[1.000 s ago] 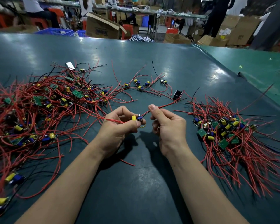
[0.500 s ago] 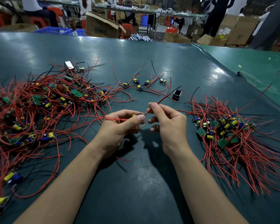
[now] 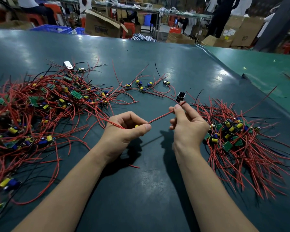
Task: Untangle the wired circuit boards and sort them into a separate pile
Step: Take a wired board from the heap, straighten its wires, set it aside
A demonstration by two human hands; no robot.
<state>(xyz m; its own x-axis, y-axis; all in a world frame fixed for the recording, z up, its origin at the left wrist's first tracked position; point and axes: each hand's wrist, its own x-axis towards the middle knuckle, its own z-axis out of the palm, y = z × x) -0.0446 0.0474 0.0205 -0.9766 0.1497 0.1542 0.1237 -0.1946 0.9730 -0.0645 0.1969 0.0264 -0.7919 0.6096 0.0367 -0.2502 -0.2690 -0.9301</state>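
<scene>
My left hand grips a small circuit board whose yellow part peeks out between the fingers. Its red wires stretch up and right to my right hand, which pinches them near their ends between thumb and forefinger. More red wires run from the left hand back toward the big tangled pile of boards and wires on the left. A sorted pile of boards with red wires lies to the right of my right hand.
A few loose boards with wires lie farther back at the centre, next to a small black box. A silver part sits behind the left pile. The dark green table meets a lighter green one at the right.
My right hand has slid up and to the right along the red wires, drawing them out straight. The left hand stayed in place, holding the board.
</scene>
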